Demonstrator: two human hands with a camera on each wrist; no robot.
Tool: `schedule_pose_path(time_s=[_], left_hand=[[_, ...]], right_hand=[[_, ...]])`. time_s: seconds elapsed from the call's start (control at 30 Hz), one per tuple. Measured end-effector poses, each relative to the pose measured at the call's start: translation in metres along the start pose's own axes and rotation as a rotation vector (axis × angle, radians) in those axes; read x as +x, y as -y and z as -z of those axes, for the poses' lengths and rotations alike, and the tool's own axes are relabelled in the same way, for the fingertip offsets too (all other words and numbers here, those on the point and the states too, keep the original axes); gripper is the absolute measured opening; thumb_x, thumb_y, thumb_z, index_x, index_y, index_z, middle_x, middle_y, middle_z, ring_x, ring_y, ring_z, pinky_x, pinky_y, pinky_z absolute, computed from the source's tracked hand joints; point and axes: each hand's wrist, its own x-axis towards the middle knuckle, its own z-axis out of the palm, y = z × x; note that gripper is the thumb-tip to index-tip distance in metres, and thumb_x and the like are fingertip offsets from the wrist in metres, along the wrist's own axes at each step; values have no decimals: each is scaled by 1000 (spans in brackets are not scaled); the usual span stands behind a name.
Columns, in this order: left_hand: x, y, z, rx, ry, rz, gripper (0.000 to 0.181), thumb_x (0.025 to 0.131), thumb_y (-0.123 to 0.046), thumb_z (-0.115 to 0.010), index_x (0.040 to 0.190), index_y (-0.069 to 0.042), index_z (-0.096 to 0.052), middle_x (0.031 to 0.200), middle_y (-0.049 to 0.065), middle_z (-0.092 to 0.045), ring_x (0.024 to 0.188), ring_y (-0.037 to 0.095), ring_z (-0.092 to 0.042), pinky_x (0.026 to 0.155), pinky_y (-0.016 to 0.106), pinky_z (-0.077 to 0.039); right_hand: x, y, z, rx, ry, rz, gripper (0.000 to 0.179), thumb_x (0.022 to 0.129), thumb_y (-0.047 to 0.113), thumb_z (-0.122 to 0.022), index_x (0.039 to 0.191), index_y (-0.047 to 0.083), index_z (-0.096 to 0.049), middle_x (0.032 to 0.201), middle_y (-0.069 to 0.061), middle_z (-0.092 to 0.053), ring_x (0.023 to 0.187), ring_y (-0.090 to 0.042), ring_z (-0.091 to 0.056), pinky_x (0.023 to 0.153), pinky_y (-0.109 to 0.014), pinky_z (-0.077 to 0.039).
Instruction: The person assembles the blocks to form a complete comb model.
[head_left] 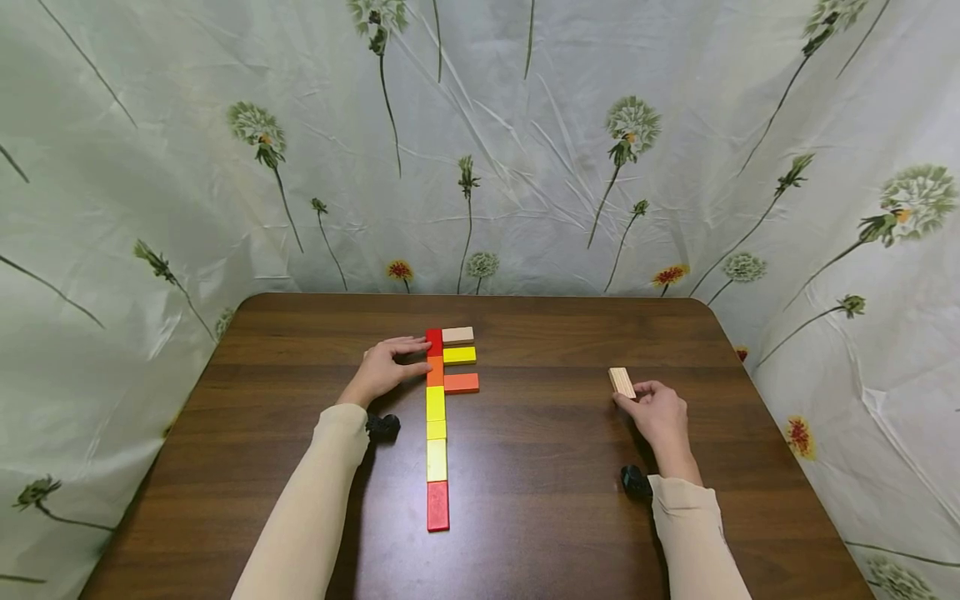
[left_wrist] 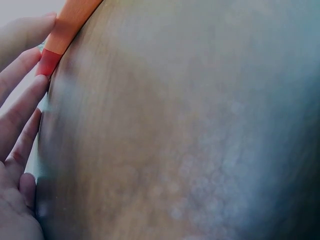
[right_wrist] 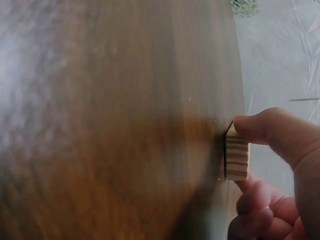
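In the head view, a column of wooden blocks runs down the table, with a red block (head_left: 434, 337) and an orange block (head_left: 435, 372) at its far end. My left hand (head_left: 381, 370) lies along its left side, fingers extended. Its fingertips are at the red block and its thumb at the orange one; the left wrist view shows this up close. Off to the right, my right hand (head_left: 658, 417) pinches a plain wooden block (head_left: 622, 382) between thumb and fingers. The right wrist view shows that block's striped end (right_wrist: 237, 157) low at the table surface.
Nearer in the column are yellow blocks (head_left: 436, 403), a pale yellow block (head_left: 437, 460) and a red block (head_left: 438, 506). Plain (head_left: 458, 335), yellow (head_left: 460, 356) and orange (head_left: 461, 383) blocks stick out rightward from its far part. A flower-printed curtain (head_left: 540, 167) hangs behind the brown table (head_left: 540, 500).
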Motion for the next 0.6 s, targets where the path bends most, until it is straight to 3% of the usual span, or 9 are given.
schedule_pose_path(time_s=[0.13,0.3,0.6], left_hand=[[0,-1,0,1,2,8,58,90,-45,-85,142,-23,-73,162,9,-56,157,35,-41,128,69,-12],[-1,-1,0,4,-1,6,58,91,-44,-85,143,-23,-72,162,9,-56,157,34,-41,129,69,-11],[-1,-2,0,14,-6,18,57,91,-44,-85,143,-24,-72,162,8,-56,158,32,-41,129,68,-12]], right_hand=[[2,3,-4,43,-22,41,44,94,32,-78,119,-4,-73,80,-7,-66,74,-23,-56,68,-31,-40],[6,10,-14,116,-11,167,30,92,23,-79,112,1,-76,71,4,-56,67,-13,-50,68,-27,-38],[4,31,-30,152,184,365,23,91,15,-82,110,3,-77,74,2,-54,66,-10,-46,63,-23,-36]])
